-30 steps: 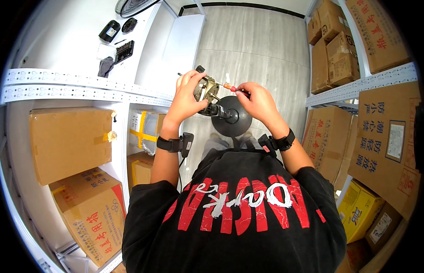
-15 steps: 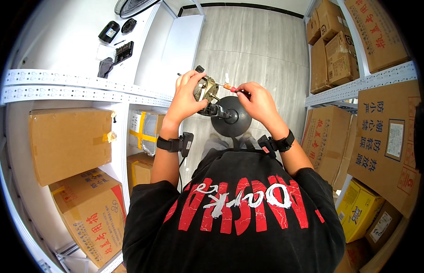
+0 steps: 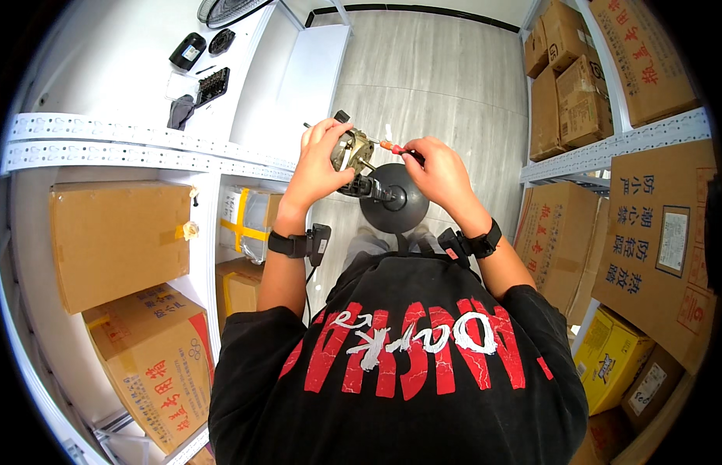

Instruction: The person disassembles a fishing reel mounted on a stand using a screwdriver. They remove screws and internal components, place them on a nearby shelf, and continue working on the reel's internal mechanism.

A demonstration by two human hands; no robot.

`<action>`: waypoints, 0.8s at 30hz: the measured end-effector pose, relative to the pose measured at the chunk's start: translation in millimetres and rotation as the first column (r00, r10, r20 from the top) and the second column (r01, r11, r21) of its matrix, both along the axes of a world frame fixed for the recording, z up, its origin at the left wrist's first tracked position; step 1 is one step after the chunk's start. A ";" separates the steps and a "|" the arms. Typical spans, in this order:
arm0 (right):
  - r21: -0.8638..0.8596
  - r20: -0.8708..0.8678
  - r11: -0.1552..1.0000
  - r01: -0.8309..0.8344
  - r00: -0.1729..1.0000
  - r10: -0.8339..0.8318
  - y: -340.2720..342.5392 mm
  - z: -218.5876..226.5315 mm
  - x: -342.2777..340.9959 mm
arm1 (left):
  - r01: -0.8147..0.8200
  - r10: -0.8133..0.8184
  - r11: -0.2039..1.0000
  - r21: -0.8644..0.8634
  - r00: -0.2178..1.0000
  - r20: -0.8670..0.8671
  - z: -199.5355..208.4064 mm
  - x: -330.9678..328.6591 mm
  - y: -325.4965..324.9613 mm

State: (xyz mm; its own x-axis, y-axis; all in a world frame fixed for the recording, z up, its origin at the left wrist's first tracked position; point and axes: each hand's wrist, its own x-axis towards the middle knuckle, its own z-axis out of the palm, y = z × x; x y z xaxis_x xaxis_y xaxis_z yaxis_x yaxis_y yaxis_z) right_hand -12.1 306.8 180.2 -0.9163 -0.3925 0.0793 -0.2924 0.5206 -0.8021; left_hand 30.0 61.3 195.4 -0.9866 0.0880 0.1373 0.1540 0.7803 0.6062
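My left hand (image 3: 318, 164) is wrapped round the left side of an exposed fan motor (image 3: 356, 152), its fingers over the top and its thumb near the front. The motor sits at the head of a stand fan, whose round black base (image 3: 394, 199) rests on the floor below. In my right hand (image 3: 440, 172) is a screwdriver (image 3: 397, 149) with a red, orange and black handle. Its shaft points left toward the motor; whether the tip touches a screw is too small to tell.
On the left shelf lie a black motor cover (image 3: 187, 51), a small round black part (image 3: 221, 42), a bit set (image 3: 213, 87) and a fan grille (image 3: 228, 11). Cardboard boxes (image 3: 119, 244) fill the shelves on both sides. A yellow box (image 3: 614, 359) stands lower right.
Almost nothing differs. Both hands keep their grip on the motor and the screwdriver, and the view has shifted very slightly.
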 end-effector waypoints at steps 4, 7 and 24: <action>0.029 -0.091 1.000 -0.001 0.996 0.003 -0.9 2.9 1.3 | 0.012 -0.012 1.000 -0.012 1.000 -0.011 -0.8 -0.6 0.0; 0.066 -0.165 0.998 0.002 0.986 0.009 -2.0 12.3 0.8 | 0.011 -0.011 1.000 -0.004 1.000 -0.003 -1.9 -1.2 -1.2; 0.051 -0.313 0.999 -0.015 0.949 0.030 -6.5 27.3 -0.5 | 0.006 -0.006 1.000 0.025 1.000 0.007 -1.3 0.5 -0.3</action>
State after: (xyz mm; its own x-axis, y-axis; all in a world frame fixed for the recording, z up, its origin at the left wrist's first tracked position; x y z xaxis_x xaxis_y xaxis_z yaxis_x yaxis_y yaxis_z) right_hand -12.7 300.3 207.5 -0.8393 -0.4229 0.3418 -0.5370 0.5463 -0.6428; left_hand 30.5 61.1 194.2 -0.9870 0.0906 0.1328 0.1544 0.7637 0.6268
